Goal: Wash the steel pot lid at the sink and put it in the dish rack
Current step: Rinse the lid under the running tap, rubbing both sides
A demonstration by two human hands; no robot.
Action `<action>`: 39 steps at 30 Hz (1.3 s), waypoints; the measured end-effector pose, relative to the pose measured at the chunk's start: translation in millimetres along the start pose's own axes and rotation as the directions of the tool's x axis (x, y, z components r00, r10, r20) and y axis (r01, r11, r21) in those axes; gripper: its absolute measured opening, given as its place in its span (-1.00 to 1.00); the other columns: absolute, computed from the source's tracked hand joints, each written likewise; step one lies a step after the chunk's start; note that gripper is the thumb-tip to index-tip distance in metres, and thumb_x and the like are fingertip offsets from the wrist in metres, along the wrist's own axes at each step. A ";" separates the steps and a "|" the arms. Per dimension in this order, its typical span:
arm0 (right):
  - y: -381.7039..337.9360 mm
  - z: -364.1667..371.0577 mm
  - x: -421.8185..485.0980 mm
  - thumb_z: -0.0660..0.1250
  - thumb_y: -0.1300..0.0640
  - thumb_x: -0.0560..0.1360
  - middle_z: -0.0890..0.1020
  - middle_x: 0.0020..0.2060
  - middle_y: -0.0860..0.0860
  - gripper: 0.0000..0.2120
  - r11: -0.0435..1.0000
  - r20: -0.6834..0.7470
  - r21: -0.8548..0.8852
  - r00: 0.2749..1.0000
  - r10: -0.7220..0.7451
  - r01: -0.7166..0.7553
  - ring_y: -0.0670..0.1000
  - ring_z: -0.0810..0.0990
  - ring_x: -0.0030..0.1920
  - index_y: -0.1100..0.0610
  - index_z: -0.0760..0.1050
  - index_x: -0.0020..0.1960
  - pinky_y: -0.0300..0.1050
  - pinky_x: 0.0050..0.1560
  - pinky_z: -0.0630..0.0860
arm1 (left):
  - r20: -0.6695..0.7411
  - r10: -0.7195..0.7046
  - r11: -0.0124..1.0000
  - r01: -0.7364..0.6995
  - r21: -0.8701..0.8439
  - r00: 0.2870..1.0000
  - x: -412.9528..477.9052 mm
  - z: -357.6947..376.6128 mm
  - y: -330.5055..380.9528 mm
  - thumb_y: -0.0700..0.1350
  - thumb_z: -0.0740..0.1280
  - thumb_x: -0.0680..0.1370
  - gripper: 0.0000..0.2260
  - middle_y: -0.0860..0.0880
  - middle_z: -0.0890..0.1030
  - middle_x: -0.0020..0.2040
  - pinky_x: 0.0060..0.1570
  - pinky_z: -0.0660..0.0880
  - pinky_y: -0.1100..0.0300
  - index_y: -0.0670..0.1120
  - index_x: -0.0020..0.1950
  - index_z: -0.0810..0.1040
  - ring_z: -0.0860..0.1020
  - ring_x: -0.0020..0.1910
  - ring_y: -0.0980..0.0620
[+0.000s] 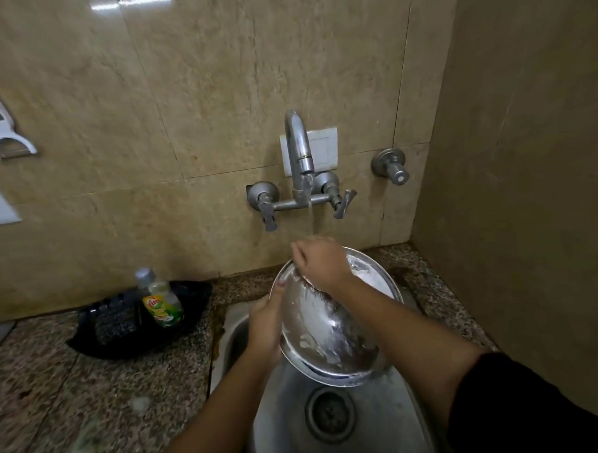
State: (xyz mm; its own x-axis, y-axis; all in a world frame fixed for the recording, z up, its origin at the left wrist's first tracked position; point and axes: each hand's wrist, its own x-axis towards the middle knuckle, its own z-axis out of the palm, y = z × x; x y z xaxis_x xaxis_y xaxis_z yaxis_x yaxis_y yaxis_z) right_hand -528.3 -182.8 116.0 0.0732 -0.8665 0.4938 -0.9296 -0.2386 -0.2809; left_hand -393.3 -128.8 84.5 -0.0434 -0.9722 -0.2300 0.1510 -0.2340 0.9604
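The steel pot lid [325,341] is round, shiny and streaked with white suds, held tilted over the steel sink [289,425]. My left hand [266,325] grips its left rim, thumb on the upper edge. My right hand [321,264] rests on the lid's top part with fingers curled, right under a thin stream of water from the tap [299,151]. Whether the right hand holds anything is hidden by its own fingers. No dish rack is in view.
A black tray [100,341] on the granite counter [93,406] left of the sink holds a dish soap bottle [162,302] and a dark scrubber. Tiled walls close in behind and on the right. A drain [330,415] sits below the lid.
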 end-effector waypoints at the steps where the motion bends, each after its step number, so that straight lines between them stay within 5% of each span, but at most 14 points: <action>1: -5.0 -0.8 4.7 0.00 -0.01 0.57 0.63 -0.30 0.13 -0.59 0.993 0.027 0.004 0.993 -0.115 0.115 0.17 0.56 -0.27 0.13 0.53 -0.22 0.00 -0.20 0.47 | 0.027 0.026 1.000 -0.027 0.011 0.999 -0.1 -0.5 3.5 0.08 0.32 0.53 -0.69 -0.12 0.73 -0.12 -0.10 0.60 0.11 -0.15 -0.01 0.67 0.69 -0.12 -0.05; 3: -11.6 -6.0 9.4 -0.03 -0.06 0.57 0.65 -0.32 0.11 -0.56 0.951 0.131 -0.051 0.946 -0.296 0.305 0.16 0.58 -0.30 0.11 0.53 -0.22 -0.05 -0.31 0.41 | 0.053 0.058 0.998 -0.060 0.020 0.997 1.9 -3.4 9.5 0.02 0.34 0.54 -0.73 -0.11 0.73 -0.15 -0.14 0.60 0.18 -0.17 -0.01 0.67 0.70 -0.14 -0.01; 5: -6.6 -13.3 12.0 0.00 -0.07 0.61 0.64 -0.34 0.12 -0.55 0.939 0.179 -0.058 0.929 -0.323 0.338 0.14 0.57 -0.33 0.12 0.55 -0.19 -0.09 -0.33 0.35 | 0.088 0.073 0.997 -0.074 0.018 0.993 2.3 -6.5 14.7 -0.08 0.35 0.53 -0.82 -0.06 0.73 -0.25 -0.31 0.57 0.27 -0.17 -0.07 0.67 0.68 -0.28 0.06; 11: 34.6 -18.8 15.5 0.04 -0.14 0.61 0.52 -0.39 0.06 -0.47 0.954 0.357 0.260 0.933 0.049 -0.150 0.04 0.48 -0.37 0.22 0.52 -0.23 -0.04 -0.19 0.47 | 0.120 0.053 0.995 -0.063 0.080 0.991 9.6 -11.1 19.8 -0.23 0.45 0.42 -0.88 -0.19 0.71 -0.19 -0.19 0.57 0.11 -0.23 -0.07 0.67 0.65 -0.24 -0.14; 15: 11.5 -20.4 9.3 0.09 -0.12 0.60 0.57 -0.18 -0.01 -0.65 0.914 0.391 0.080 0.831 -0.396 0.398 -0.04 0.50 -0.22 0.08 0.55 0.03 -0.11 -0.20 0.46 | 0.129 0.069 0.986 -0.087 0.142 0.989 12.7 -4.7 23.6 -0.27 0.41 0.45 -0.86 -0.19 0.67 -0.19 -0.28 0.53 0.22 -0.26 -0.01 0.65 0.61 -0.27 -0.06; 16: 11.2 -20.0 10.1 0.10 -0.10 0.61 0.58 -0.14 0.00 -0.67 0.893 0.400 0.079 0.806 -0.436 0.443 -0.03 0.52 -0.17 0.07 0.54 0.05 -0.09 -0.18 0.48 | 0.129 0.074 0.984 -0.093 0.149 0.989 13.6 -3.4 23.4 -0.26 0.41 0.46 -0.86 -0.18 0.67 -0.18 -0.26 0.52 0.21 -0.25 -0.01 0.65 0.60 -0.25 -0.07; 19: 28.5 -25.9 9.9 0.13 -0.07 0.60 0.58 -0.07 -0.05 -0.69 0.947 0.375 0.276 0.888 -0.265 0.166 -0.07 0.52 -0.09 0.06 0.56 0.13 -0.11 -0.06 0.46 | 0.084 0.082 0.994 -0.088 0.072 0.993 15.6 -7.0 22.9 -0.24 0.44 0.44 -0.84 -0.21 0.70 -0.12 -0.13 0.58 0.08 -0.21 0.00 0.67 0.63 -0.20 -0.12; 21: 44.8 -34.3 3.3 0.18 0.00 0.60 0.60 -0.09 -0.08 -0.72 0.851 0.387 0.501 0.920 -0.059 -0.156 -0.12 0.55 -0.12 0.11 0.57 0.14 -0.23 -0.08 0.44 | 0.056 0.073 0.997 -0.073 0.002 0.996 17.0 -13.6 21.4 -0.22 0.45 0.43 -0.82 -0.25 0.69 -0.06 -0.03 0.57 -0.05 -0.24 0.01 0.66 0.64 -0.14 -0.18; 23: 51.9 -38.6 -0.5 0.23 0.03 0.58 0.62 -0.17 -0.08 -0.76 0.754 0.417 0.584 0.908 0.040 -0.301 -0.11 0.57 -0.18 0.13 0.59 0.09 -0.24 -0.14 0.44 | 0.041 0.075 0.997 -0.074 -0.026 0.996 18.5 -16.7 21.1 -0.22 0.44 0.44 -0.82 -0.25 0.69 -0.06 -0.04 0.57 -0.06 -0.26 0.00 0.65 0.64 -0.14 -0.17; 25: 47.0 -37.6 3.0 0.24 0.00 0.57 0.58 -0.21 -0.08 -0.78 0.822 0.385 0.528 0.923 -0.005 -0.216 -0.06 0.55 -0.17 0.10 0.60 0.01 -0.19 -0.13 0.42 | 0.048 0.091 0.996 -0.091 -0.006 0.995 21.9 -14.7 20.8 -0.23 0.44 0.44 -0.83 -0.23 0.69 -0.08 -0.12 0.59 0.03 -0.24 0.00 0.66 0.64 -0.15 -0.15; 28: 25.9 -30.6 11.7 0.23 -0.06 0.57 0.52 -0.18 -0.05 -0.73 0.939 0.345 0.326 0.912 -0.223 0.106 -0.03 0.50 -0.14 0.09 0.60 0.00 -0.14 -0.14 0.36 | 0.072 0.126 0.990 -0.130 0.049 0.989 22.6 -5.9 21.8 -0.25 0.43 0.45 -0.85 -0.24 0.69 -0.11 -0.13 0.57 0.10 -0.25 -0.01 0.67 0.63 -0.17 -0.12; 31: 13.8 -28.5 12.6 0.18 -0.08 0.58 0.53 -0.13 -0.03 -0.68 0.935 0.325 0.198 0.880 -0.346 0.294 -0.05 0.49 -0.13 0.09 0.60 0.07 -0.14 -0.19 0.34 | 0.066 0.139 0.989 -0.142 0.035 0.988 21.0 -2.6 21.3 -0.23 0.43 0.45 -0.84 -0.23 0.69 -0.09 -0.09 0.54 0.06 -0.25 0.00 0.67 0.62 -0.16 -0.11; 36: 48.7 -31.0 0.6 0.19 -0.02 0.59 0.62 -0.03 0.02 -0.72 0.864 0.087 0.478 0.987 0.132 -0.158 -0.02 0.55 -0.04 0.06 0.59 0.13 -0.05 0.02 0.48 | -0.063 0.110 0.981 -0.119 -0.154 0.992 12.9 -6.7 17.6 -0.19 0.42 0.47 -0.87 -0.14 0.70 -0.17 -0.20 0.58 0.11 -0.22 -0.04 0.66 0.64 -0.24 -0.05; 39: 47.7 -30.8 2.1 0.20 0.02 0.60 0.63 0.01 0.06 -0.74 0.844 0.114 0.505 0.983 0.144 -0.182 0.02 0.57 0.02 0.10 0.59 0.13 -0.09 0.03 0.46 | 0.001 0.050 0.987 -0.049 -0.155 0.999 12.4 -10.2 18.0 -0.22 0.40 0.47 -0.89 -0.17 0.70 -0.15 -0.22 0.59 0.09 -0.21 -0.04 0.65 0.66 -0.20 -0.11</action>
State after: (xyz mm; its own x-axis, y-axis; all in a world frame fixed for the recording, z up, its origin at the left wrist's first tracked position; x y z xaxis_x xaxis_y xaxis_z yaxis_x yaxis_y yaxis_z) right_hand -583.6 -182.5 129.0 -0.0205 -0.9359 0.3516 -0.6157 -0.2653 -0.7420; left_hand -381.0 -145.2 97.3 -0.0367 -0.9826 -0.1818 0.3043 -0.1843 0.9346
